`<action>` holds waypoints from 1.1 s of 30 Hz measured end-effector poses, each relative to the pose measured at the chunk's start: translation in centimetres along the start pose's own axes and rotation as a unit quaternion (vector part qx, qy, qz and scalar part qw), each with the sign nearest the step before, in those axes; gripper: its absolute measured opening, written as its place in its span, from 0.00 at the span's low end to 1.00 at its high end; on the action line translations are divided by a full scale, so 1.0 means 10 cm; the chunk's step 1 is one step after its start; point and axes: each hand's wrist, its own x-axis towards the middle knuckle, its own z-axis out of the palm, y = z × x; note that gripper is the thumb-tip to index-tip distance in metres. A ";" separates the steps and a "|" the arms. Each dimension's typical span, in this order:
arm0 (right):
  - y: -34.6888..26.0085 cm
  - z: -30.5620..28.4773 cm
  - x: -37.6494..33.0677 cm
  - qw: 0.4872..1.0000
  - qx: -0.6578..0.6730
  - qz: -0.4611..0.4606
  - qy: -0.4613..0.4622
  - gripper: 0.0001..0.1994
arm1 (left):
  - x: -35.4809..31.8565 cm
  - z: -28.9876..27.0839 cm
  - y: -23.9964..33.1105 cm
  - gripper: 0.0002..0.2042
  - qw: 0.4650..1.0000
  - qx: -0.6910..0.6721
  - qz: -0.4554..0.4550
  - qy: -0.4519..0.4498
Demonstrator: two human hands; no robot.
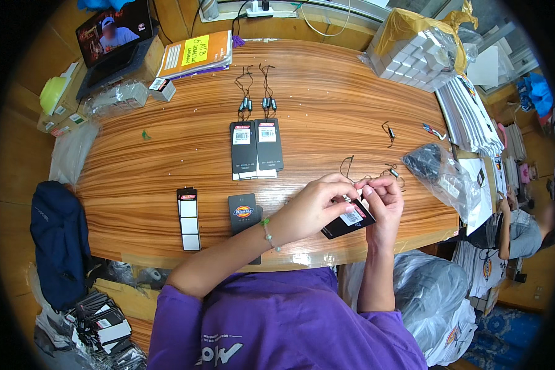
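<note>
Right of the paired tags (243, 151), my left hand (318, 201) is clamping the slanting black tag (350, 219); my right hand's (385, 200) finger grip I cannot tell.

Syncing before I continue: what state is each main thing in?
Black hang tag: held tilted between left hand and right hand.
Strung hang tags: flat, side by side.
Narrow labelled tags: lying flat.
Laptop: open, screen lit.
Orange folder: closed.
Clear plastic bag: holding dark contents.

Held blk tag (349, 224) partly hidden behind L hand (322, 198).
</note>
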 end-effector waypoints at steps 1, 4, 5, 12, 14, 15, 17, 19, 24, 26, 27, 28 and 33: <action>0.00 0.00 0.01 1.000 0.006 0.002 0.003 0.07 | 0.04 0.02 -0.05 0.07 0.999 0.014 0.035 0.007; 0.00 -0.03 0.01 0.999 0.028 0.020 -0.004 0.07 | 0.07 0.03 -0.10 0.07 1.000 -0.003 0.016 -0.015; 0.00 -0.05 0.02 0.999 0.025 0.020 -0.009 0.07 | 0.08 0.03 -0.08 0.07 0.999 -0.019 -0.009 -0.030; 0.05 -0.13 0.10 0.999 0.035 0.027 -0.003 0.06 | 0.10 0.08 -0.05 0.05 0.997 -0.011 -0.036 -0.063; 0.05 -0.18 0.14 1.000 0.026 0.011 0.011 0.06 | 0.07 0.10 -0.08 0.06 0.997 0.011 -0.048 -0.058; 0.02 -0.19 0.16 0.999 -0.001 0.007 0.034 0.06 | 0.06 0.09 -0.08 0.07 0.997 0.033 -0.046 -0.061; 0.00 -0.25 0.22 0.999 -0.031 -0.005 0.045 0.05 | 0.05 0.08 -0.06 0.08 0.994 0.065 -0.051 -0.065; -0.01 -0.33 0.29 0.997 -0.055 -0.016 0.049 0.05 | 0.02 0.08 -0.05 0.08 0.992 0.086 -0.068 -0.067; -0.02 -0.50 0.44 0.997 0.006 -0.004 0.071 0.05 | 0.02 0.08 -0.04 0.09 0.988 0.096 -0.090 -0.077; -0.08 -0.41 0.45 0.992 0.103 0.010 0.079 0.05 | 0.02 0.08 -0.03 0.09 0.987 0.096 -0.104 -0.079; -0.07 -0.41 0.46 0.986 0.151 0.022 0.069 0.07 | 0.01 0.08 -0.04 0.09 0.987 0.089 -0.113 -0.076; -0.07 -0.42 0.46 0.973 0.214 0.047 0.070 0.07 | 0.01 0.09 -0.05 0.09 0.986 0.082 -0.121 -0.074; -0.11 -0.43 0.44 0.939 0.333 0.071 0.034 0.07 | -0.12 0.03 -0.10 0.07 0.997 0.039 -0.054 0.033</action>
